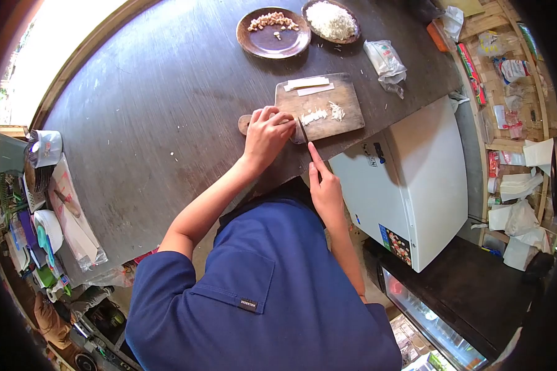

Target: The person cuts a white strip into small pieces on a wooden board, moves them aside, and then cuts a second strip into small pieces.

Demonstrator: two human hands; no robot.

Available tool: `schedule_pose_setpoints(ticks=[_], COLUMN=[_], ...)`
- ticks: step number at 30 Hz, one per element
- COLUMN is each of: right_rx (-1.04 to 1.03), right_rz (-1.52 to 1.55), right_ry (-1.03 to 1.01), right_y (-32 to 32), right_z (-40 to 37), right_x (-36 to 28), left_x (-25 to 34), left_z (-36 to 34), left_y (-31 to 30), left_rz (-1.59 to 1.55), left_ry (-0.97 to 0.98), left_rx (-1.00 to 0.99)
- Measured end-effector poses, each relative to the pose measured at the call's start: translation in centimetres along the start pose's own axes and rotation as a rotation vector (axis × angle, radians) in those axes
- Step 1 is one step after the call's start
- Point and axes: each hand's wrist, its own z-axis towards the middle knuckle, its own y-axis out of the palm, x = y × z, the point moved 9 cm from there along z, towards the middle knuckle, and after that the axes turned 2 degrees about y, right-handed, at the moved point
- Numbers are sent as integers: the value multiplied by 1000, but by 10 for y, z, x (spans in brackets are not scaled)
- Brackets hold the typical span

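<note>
A wooden cutting board (349, 125) with a short handle lies near the table's front edge. My left hand (267, 137) rests over its handle end, fingers curled and pressed down; what they hold is mostly hidden beneath them. In my right hand (325, 188) is a knife (303, 131), the index finger stretched along it. Its blade stands just right of my left fingertips. Small chopped white pieces (314, 116) lie right of the blade, with a little heap of thin white bits (336, 111) beyond. Pale flat strips (307, 83) sit along the board's far side.
At the back of the dark table (161, 93) are a brown plate (274, 48) with light-brown diced pieces and a bowl (332, 22) of white shreds. A plastic-wrapped packet (385, 62) lies to the right. A white freezer (414, 179) stands against the table's right front.
</note>
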Motion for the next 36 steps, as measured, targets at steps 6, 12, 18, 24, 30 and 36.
schedule_pose_setpoints(ticks=[6,12,18,24,30,36], right_rx=[-28,64,33,-26,22,14], right_rz=[1,81,-13,54,46,43], right_ry=[17,-88,-67,33,-43,-33], right_y=[1,-2,5,7,4,5], right_z=[10,9,-4,0,-4,-3], right_x=[-5,-10,-6,-4,-6,-9], left_x=[-4,-5,-8,-7,-6,-11], left_z=[0,0,-2,-1,-3,-3], left_y=[2,0,2,1,0,-4], left_rz=[-44,-39,-65,-74,-95,-63], left_ry=[-18,-15,-44,-53,-78,-51], left_rx=[11,21,54,59,54,54])
